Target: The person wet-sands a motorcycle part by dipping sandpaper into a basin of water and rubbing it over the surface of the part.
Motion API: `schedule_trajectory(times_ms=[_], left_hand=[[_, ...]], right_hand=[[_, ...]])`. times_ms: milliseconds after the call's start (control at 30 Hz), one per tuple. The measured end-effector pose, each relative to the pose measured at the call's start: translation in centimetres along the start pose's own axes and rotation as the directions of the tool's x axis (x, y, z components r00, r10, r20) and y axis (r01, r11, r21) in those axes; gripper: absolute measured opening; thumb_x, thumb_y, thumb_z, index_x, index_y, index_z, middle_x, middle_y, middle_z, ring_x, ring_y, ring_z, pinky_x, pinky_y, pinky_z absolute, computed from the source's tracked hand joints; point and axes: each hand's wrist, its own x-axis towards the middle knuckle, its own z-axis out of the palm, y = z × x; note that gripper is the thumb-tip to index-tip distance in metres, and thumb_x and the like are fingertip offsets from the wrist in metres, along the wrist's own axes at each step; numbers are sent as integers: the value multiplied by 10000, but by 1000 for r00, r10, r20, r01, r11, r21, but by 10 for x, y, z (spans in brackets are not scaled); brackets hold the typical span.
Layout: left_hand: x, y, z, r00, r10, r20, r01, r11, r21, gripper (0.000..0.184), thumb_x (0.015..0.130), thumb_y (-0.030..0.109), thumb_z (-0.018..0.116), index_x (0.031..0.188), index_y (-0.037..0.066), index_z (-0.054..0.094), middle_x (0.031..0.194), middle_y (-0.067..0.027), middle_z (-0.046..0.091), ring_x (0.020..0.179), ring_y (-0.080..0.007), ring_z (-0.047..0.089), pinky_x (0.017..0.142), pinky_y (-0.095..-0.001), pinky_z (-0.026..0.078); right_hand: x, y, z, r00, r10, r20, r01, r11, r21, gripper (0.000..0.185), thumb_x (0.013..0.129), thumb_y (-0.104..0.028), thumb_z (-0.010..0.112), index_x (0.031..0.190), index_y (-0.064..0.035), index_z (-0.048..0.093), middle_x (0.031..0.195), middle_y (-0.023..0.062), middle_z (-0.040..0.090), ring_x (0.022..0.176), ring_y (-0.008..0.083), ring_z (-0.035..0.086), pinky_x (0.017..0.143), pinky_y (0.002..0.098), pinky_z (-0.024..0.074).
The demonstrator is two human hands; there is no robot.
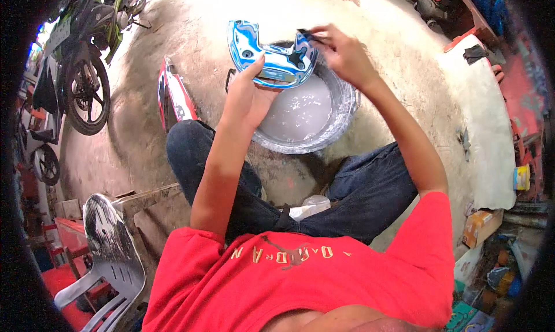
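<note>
My left hand (253,98) grips a curved, U-shaped plastic panel (277,59), glossy with blue and white swirls, its thumb on the near edge. Pinched in my right hand (344,53) is a small dark, thin piece (309,35), held against the panel's right tip; its kind is unclear. Directly below the panel stands a wide metal basin (300,144) with cloudy grey-white water (298,109) in it. The panel hides part of the basin's far side.
A red, white and dark panel (176,95) lies on the concrete floor (144,60) at left. Beyond it stands a motorcycle (87,89). A worn plastic chair (113,251) is at lower left. Along the right are a cardboard box (483,228) and a yellow container (521,177).
</note>
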Motion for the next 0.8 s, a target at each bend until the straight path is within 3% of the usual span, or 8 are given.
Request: schedule_trajectory(times_ms=[67,167,267,300,433,567,600,800], left_hand=[[4,-4,-4,999,0,32,1,1000,-19,347,1025,148,482,1315,-41,472,1288,-207,575,1175,-333,588,1003,-519,478],[7,-8,-2,999,10,52,-9,999,-35,347,1027,174,493,1305,-34,490,1270,-198,589,1171,-324,593,1011,-508,478],[1,-8,8,999,41,27,-40,998,-38,353,1028,204,506,1298,-24,505,1246,-183,608,1164,-320,598,1019,-504,477],[-2,-7,12,999,29,21,-29,999,-19,357,1029,210,507,1299,-23,504,1244,-174,611,1157,-316,603,1016,-508,479],[5,-11,9,996,63,69,-60,997,-38,349,1030,203,502,1303,-13,499,1258,-175,601,1153,-310,606,1010,-511,482],[7,-13,15,995,84,53,-83,996,-15,342,1031,185,485,1313,-9,478,1282,-185,587,1174,-312,594,1018,-516,473],[7,-13,20,996,85,37,-84,996,-4,344,1031,182,482,1314,-13,475,1282,-185,587,1177,-312,592,1023,-517,470],[12,-9,24,991,129,42,-128,991,-29,342,1031,167,480,1315,-22,469,1281,-192,584,1167,-312,599,1025,-505,474]], right_hand=[[-9,-29,5,985,30,170,-13,995,-99,314,941,-127,621,1243,-45,616,1093,178,710,1008,323,703,849,388,552],[-34,-35,30,937,-338,89,341,940,-19,312,929,-46,586,1236,-25,634,1221,195,653,1148,335,633,966,376,511],[-17,-9,19,955,-293,36,295,938,-182,311,920,-29,578,1225,-13,640,1214,198,655,1138,336,637,978,379,507],[-5,-9,8,991,-132,21,134,976,-175,331,903,-19,576,1227,-24,645,1209,194,659,1129,333,643,976,388,509],[-17,-29,12,945,-319,75,327,902,-282,343,880,-58,619,1220,-69,661,1238,129,663,1162,290,629,990,387,499],[1,-12,-4,967,-255,24,232,834,-500,350,855,-59,636,1196,-115,690,1204,82,673,1023,290,656,871,392,546],[10,-7,-8,977,-207,-45,164,871,-463,352,842,-55,642,1180,-134,701,1176,91,681,964,298,659,838,400,547],[-9,-23,-5,952,-304,24,293,893,-342,364,832,-14,632,1172,-127,700,1110,115,710,990,281,696,837,369,559]])
